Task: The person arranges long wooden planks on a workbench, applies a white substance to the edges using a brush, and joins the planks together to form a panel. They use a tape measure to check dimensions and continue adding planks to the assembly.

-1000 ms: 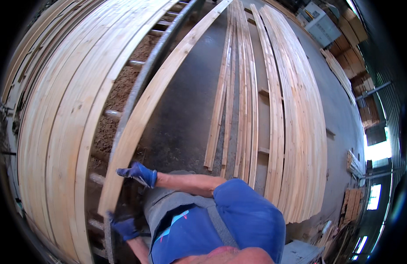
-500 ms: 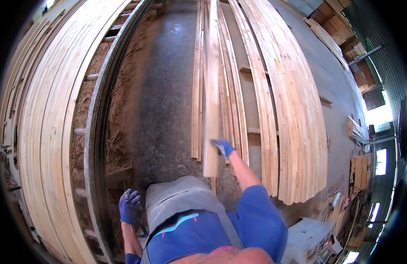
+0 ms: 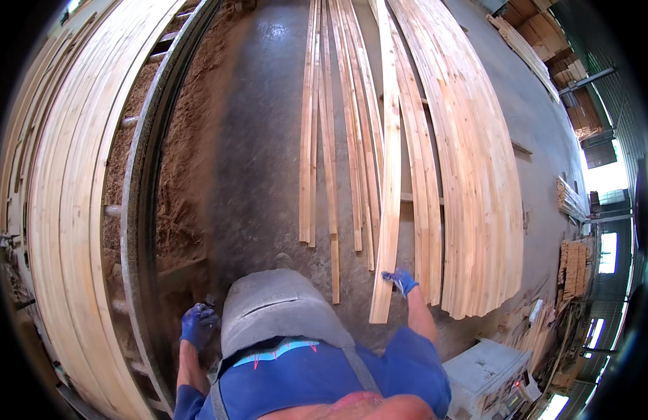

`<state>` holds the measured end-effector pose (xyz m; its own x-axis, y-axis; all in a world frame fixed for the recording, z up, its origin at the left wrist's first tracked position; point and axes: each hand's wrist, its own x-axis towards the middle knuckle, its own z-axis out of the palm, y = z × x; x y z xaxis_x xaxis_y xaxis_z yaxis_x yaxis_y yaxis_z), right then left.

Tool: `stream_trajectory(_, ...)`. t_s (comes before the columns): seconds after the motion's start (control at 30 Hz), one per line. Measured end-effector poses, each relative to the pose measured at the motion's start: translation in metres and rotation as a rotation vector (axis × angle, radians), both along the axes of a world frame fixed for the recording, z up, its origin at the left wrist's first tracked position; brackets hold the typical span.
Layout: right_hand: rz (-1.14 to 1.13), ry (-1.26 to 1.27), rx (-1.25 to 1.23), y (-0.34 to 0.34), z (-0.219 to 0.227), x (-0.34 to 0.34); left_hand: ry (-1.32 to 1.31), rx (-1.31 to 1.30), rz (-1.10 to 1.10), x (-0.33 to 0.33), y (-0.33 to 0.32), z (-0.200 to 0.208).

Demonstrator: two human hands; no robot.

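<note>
My right hand [image 3: 401,281], in a blue glove, grips the edge of a long pale wooden plank [image 3: 387,231] close to its near end. The plank runs away from me, over the gap beside a narrow group of boards [image 3: 423,210]. My left hand [image 3: 198,326], also gloved in blue, hangs at the lower left beside my grey apron [image 3: 268,308]. Its fingers are loosely bent and apart, with nothing visible in them. Several thin wooden strips [image 3: 331,175] lie on the floor left of the plank.
A wide layer of boards [image 3: 478,210] lies at the right on crosspieces. To the left, a metal-railed roller frame [image 3: 131,210] runs lengthwise beside more long boards [image 3: 72,196] and heaped sawdust [image 3: 180,175]. A grey machine cabinet [image 3: 485,367] stands at lower right.
My right hand has moved right and nearer to me, and the plank has swung rightward from above the thin strips toward the boards. My left hand has shifted slightly left.
</note>
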<state>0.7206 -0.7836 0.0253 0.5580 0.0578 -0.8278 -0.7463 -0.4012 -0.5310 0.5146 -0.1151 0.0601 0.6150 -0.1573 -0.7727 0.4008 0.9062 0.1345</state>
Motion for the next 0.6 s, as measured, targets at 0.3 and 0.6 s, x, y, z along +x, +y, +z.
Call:
stream_trajectory(0.3, -0.086, -0.014, -0.294, -0.022, -0.012, 0.011, 0.133, 0.605, -0.311, 0.046, -0.011, 0.013)
stream_trajectory(0.6, -0.269, -0.062, -0.153, -0.037, -0.044, -0.011, 0.332, 0.838, -0.476, -0.013, -0.006, 0.050)
